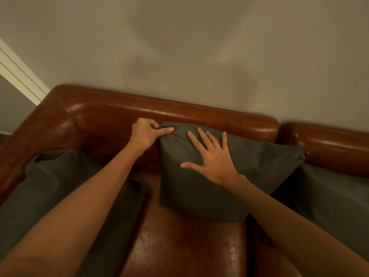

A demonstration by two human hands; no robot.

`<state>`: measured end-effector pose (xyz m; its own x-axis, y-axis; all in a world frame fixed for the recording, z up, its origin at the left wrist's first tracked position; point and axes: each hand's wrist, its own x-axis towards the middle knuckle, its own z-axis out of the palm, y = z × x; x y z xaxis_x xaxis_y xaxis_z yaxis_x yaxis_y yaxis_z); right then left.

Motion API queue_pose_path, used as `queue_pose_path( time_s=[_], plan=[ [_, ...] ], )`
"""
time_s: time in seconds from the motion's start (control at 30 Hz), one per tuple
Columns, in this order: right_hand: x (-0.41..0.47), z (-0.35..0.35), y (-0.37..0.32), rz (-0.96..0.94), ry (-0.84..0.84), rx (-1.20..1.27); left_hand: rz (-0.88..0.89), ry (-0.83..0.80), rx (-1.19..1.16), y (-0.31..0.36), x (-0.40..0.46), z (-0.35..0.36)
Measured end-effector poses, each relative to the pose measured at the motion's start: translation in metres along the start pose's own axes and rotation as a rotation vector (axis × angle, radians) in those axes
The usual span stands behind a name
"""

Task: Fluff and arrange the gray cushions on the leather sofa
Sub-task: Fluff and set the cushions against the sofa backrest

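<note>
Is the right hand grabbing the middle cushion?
No, the right hand lies flat with fingers spread on the middle cushion; only the left hand pinches its corner.

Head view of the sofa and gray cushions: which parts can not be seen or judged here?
- Left cushion: in the head view, the left forearm covers its middle and the bottom edge cuts off its front.
- Right cushion: cut off by the right edge, partly behind the right forearm.
- Middle cushion: its back, against the sofa, is hidden.
- Left hand: its curled fingers hide the pinched corner.
- Right hand: how hard it presses cannot be told.
</note>
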<state>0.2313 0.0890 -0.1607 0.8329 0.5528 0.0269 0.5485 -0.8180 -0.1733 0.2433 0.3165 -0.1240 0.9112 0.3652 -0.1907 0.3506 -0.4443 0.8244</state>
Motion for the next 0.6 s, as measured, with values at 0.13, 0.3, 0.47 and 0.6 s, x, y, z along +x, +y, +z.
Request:
queue_pose_path(
  time_s=[0.13, 0.3, 0.47, 0.6],
  plan=[
    [0.001, -0.008, 0.012, -0.007, 0.118, 0.06, 0.147, -0.002, -0.017, 0.008, -0.007, 0.01],
    [-0.007, -0.033, 0.031, -0.012, 0.334, 0.172, 0.053, -0.012, -0.39, 0.015, -0.019, 0.002],
    [-0.043, -0.07, 0.059, 0.269, 0.577, 0.475, -0.313, -0.134, -0.216, -0.044, -0.031, -0.012],
    [-0.063, -0.087, 0.077, 0.525, 0.665, 0.758, -0.553, -0.07, -0.24, -0.079, -0.051, 0.003]
  ],
)
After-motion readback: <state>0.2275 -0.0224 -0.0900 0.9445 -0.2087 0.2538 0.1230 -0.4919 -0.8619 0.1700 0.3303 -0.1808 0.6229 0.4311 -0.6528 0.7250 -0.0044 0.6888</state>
